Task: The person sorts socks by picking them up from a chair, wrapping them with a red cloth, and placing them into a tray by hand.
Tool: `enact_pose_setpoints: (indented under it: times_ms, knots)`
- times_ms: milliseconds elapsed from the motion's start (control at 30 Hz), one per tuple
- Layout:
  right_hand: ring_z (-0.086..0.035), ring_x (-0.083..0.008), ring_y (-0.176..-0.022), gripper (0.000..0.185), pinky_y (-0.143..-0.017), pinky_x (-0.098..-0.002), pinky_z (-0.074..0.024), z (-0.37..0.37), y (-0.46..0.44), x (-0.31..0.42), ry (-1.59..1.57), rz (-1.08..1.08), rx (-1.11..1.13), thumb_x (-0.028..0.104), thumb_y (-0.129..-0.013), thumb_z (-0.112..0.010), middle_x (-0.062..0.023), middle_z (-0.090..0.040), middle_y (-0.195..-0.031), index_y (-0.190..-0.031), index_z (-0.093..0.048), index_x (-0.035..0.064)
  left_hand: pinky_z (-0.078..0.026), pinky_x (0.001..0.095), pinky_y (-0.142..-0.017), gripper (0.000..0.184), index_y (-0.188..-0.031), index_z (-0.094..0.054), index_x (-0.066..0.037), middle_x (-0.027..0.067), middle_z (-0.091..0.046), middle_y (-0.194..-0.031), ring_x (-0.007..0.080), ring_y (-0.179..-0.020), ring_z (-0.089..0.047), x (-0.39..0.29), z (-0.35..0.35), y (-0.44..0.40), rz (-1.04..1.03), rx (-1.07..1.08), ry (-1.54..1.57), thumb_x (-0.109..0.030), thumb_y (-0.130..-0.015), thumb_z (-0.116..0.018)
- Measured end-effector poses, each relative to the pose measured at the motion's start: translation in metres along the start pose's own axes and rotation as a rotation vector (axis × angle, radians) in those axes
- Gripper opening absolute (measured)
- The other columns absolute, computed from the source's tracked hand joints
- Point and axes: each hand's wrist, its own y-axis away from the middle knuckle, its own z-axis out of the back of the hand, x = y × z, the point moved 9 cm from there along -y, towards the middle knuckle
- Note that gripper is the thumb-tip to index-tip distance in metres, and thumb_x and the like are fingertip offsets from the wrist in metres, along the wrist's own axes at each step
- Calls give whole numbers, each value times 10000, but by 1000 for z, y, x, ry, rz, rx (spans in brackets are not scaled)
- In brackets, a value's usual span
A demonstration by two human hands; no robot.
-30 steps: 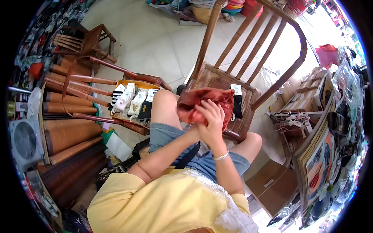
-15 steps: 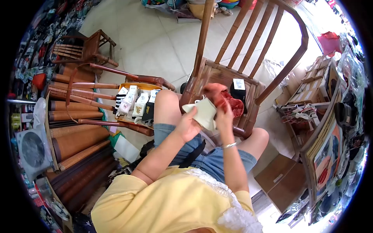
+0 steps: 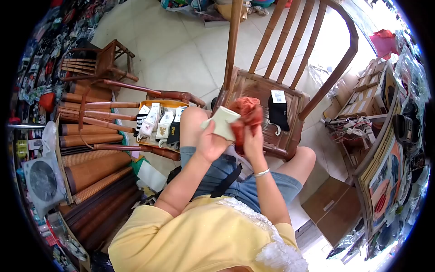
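My left hand (image 3: 212, 141) is closed on a pale cream, flat piece (image 3: 223, 123), which looks like folded cloth or card. Close beside it on the right, my right hand (image 3: 253, 143) grips a crumpled rust-red cloth (image 3: 248, 111), whose edge meets the pale piece. Both hands are above my lap, before a bamboo chair (image 3: 258, 84). On that chair's seat lies a black sock pair (image 3: 278, 113) with a white label and a white hook. To the left, several labelled sock pairs, white, striped and black, rest on an orange-edged tray (image 3: 170, 103).
A second bamboo chair (image 3: 170, 95) lies under the sock tray. Rolled brown mats (image 3: 97, 169) and a grey fan (image 3: 43, 180) are at the left. On the right are a cardboard box (image 3: 333, 206) on the floor and a shelf of cartons (image 3: 365, 106).
The rust-red cloth came away from the pale piece, then moved left against it again, uncovering the black socks on the seat. The pale piece, covered at first, now shows in my left hand.
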Motion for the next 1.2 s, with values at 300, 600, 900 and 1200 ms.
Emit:
enact_pose_setpoints:
  times_ms: [300,600,900,1200]
  knots:
    - [-463,-297,-1185,476,-1003,-382,-349,-12,36,99,553,474,-77,67,-839,-553,-157,-426,-1332,-1294,-431,4,-346,430,-1044,488,-1342,-376,-57,133,-454,-1342,282,-1231,-447,20,10,-2,80,-19,100,-380,-979,-339]
    - [-509,-224,-1144,428,-974,-363,-409,0,19,-36,-1114,-568,-46,301,-970,-425,-79,-519,-1248,-1328,-397,69,-285,417,-1079,416,-1312,-422,-49,127,-426,-1374,298,-1291,-381,-13,-57,16,-313,261,-646,-227,-940,-478]
    - [-597,-230,-1001,434,-855,-370,-504,-9,30,-33,-1194,-646,189,340,-938,-486,-114,-587,-1147,-1266,-456,57,-157,551,-1085,520,-1183,-579,-179,130,-347,-1430,360,-1352,-253,37,-79,53,-520,738,-2099,-3,-694,-601]
    - [-609,-190,-963,315,-813,-325,-511,9,21,15,-909,-368,-16,191,-931,-502,-94,-597,-1104,-1202,-489,31,-417,234,-796,616,-1313,-368,-27,0,-533,-870,87,-832,-519,29,17,14,25,-114,-725,-8,-775,-668]
